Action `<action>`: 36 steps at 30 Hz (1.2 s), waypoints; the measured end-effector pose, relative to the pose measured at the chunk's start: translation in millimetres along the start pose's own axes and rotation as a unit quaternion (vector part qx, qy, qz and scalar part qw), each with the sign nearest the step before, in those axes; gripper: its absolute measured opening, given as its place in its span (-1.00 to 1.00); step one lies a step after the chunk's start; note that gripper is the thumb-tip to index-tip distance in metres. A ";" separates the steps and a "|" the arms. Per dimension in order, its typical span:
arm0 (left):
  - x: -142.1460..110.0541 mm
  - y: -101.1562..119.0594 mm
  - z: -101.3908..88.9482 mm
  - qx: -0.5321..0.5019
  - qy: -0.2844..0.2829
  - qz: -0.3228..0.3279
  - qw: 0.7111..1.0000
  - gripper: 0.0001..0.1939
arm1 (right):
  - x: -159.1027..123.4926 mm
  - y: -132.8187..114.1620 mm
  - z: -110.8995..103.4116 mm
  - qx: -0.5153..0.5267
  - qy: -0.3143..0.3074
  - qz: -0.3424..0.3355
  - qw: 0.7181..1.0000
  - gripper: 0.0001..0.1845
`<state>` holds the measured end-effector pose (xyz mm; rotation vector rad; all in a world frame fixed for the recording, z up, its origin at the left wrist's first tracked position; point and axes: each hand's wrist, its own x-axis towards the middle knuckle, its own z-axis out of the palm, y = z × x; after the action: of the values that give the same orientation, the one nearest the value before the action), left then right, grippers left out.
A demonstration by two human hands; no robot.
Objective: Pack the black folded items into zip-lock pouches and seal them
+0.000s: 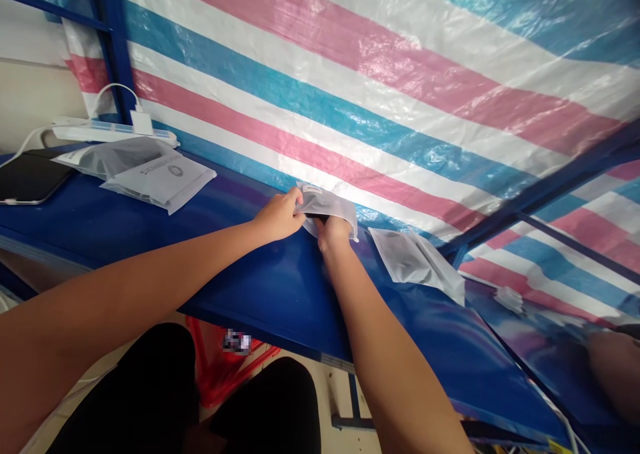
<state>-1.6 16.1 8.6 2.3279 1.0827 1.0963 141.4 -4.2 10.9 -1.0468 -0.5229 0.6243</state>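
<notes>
A frosted plastic bag (336, 205) with a small white label is held above the blue shelf, its mouth facing me. At its left edge, my left hand (281, 217) is closed, pinching the plastic. My right hand (334, 233) reaches into the mouth of the bag, so most of its fingers are hidden. Something dark (316, 216) shows just inside the opening beside it; I cannot make out what it is. To the right lies another frosted bag (417, 261), apart from both hands.
Frosted bags (167, 174) with dark print lie at the left, near a power strip (113, 133) with a white charger and a black tablet-like device (30, 177). Striped sheeting (320, 107) hangs behind the blue shelf (280, 281). Below is a red stool (210, 374).
</notes>
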 end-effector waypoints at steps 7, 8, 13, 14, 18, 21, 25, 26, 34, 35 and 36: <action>-1.9 -0.1 1.4 -0.041 0.010 0.038 0.998 -0.76 | 5.3 4.2 -5.2 -0.048 0.010 -0.006 0.999 -0.74; -2.0 -1.7 0.8 -0.043 0.002 0.037 0.998 -0.77 | 6.5 5.1 -6.1 -0.052 0.010 0.002 0.999 -0.75; 1.5 -12.2 -1.3 -0.122 -0.083 -0.005 0.989 -0.77 | 17.6 10.7 -12.5 -0.060 0.020 0.061 0.996 -0.85; 3.2 -15.0 -1.1 -0.156 -0.105 -0.021 0.982 -0.76 | 20.6 12.0 -14.0 -0.059 0.020 0.074 0.995 -0.87; 10.1 -28.0 0.5 -0.250 -0.146 -0.054 0.956 -0.81 | 31.2 15.4 -19.4 -0.038 0.015 0.116 0.992 -0.87; 11.2 -32.4 -1.7 -0.239 -0.136 -0.031 0.961 -0.72 | 33.9 14.4 -20.8 -0.032 0.004 0.121 0.992 -0.85; 6.8 -25.3 -9.4 -0.092 -0.064 0.104 0.988 -0.63 | 25.9 8.5 -17.2 -0.038 -0.020 0.133 0.990 -0.79; 5.9 -22.8 -11.4 -0.056 -0.046 0.134 0.988 -0.69 | 21.9 6.7 -15.3 -0.039 -0.039 0.140 0.989 -0.76; 9.2 -22.4 -19.3 0.063 0.013 0.170 0.983 -0.82 | -6.0 -9.3 -1.4 -0.096 -0.147 0.129 0.976 -0.87; 9.3 -23.0 -19.6 0.064 0.016 0.171 0.983 -0.83 | -6.0 -11.9 -1.6 -0.123 -0.145 0.113 0.975 -0.89; 9.0 -23.2 -19.7 0.064 0.017 0.173 0.983 -0.83 | -5.3 -14.5 -2.4 -0.155 -0.141 0.089 0.974 -0.87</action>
<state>-24.5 37.7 12.3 2.6809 0.7981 1.2189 142.4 -14.6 22.5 -1.3186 -0.7991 0.8775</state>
